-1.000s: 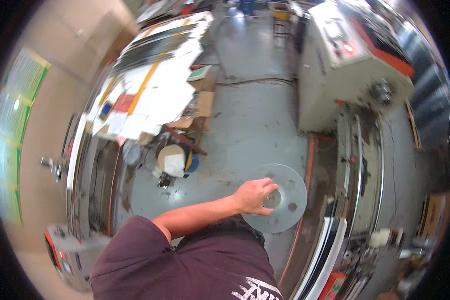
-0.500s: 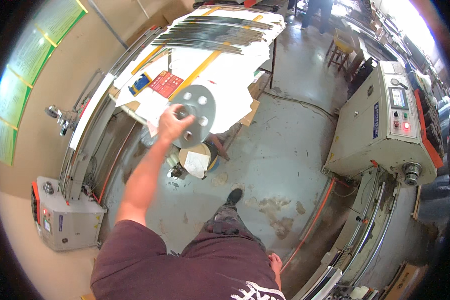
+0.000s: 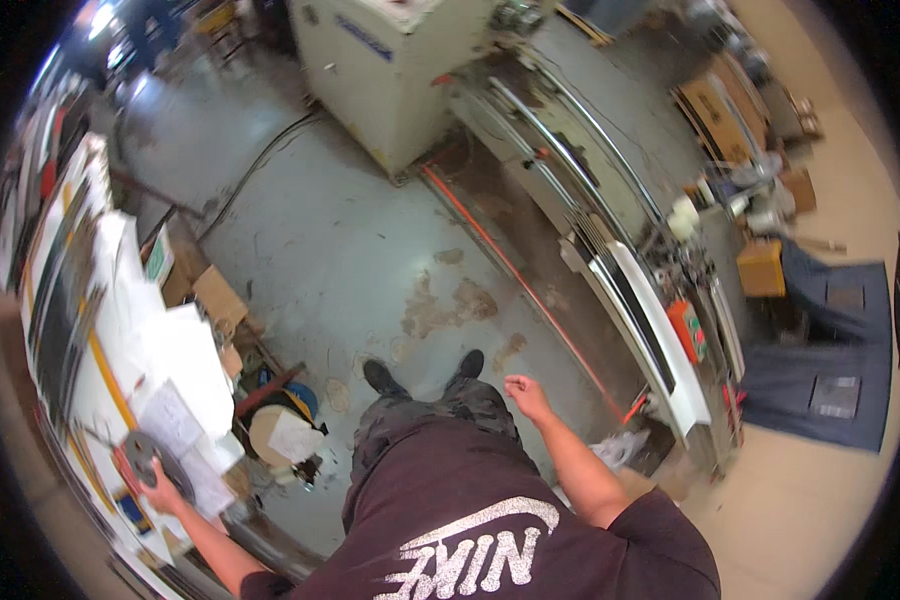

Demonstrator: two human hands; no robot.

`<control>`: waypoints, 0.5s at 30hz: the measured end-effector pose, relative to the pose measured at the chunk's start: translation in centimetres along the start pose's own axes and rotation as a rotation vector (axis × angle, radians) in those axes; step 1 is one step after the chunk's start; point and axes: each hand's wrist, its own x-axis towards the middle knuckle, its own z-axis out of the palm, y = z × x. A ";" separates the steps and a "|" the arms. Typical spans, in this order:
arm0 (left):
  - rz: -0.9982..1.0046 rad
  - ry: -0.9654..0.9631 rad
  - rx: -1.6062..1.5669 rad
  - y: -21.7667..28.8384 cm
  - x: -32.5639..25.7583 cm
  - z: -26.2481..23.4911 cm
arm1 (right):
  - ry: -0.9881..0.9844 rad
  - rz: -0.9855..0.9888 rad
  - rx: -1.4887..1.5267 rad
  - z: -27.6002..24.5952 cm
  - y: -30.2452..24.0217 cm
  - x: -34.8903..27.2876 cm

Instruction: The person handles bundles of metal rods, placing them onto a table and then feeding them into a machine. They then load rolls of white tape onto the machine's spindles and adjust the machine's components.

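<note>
My left hand (image 3: 164,493) is at the lower left, closed on a grey disc (image 3: 173,468) with round holes and a hub. The disc is over the white-covered table (image 3: 185,345), among loose paper sheets (image 3: 173,415) and beside a blue and yellow item (image 3: 132,513). I cannot tell whether it rests on the tabletop. Out to the right of my legs, above the floor, hangs my right hand (image 3: 526,394), its fingers loosely bent and apart, with nothing visible in them.
Long dark strips (image 3: 62,290) lie on the table. By its near side stands a round bin (image 3: 275,432) with paper on top. Ahead is a beige machine cabinet (image 3: 370,85), with its long rail bed (image 3: 610,270) running down the right. An orange floor hose (image 3: 510,265) runs alongside.
My view has swung right, so the table now sits at the left. The disc, still in my left hand, is now low over the papers. My right hand has come up into fuller view.
</note>
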 end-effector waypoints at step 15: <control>0.670 -1.645 -1.058 53.7 -53.0 -10.9 | 0.800 -0.240 -0.176 -25.5 -4.8 4.9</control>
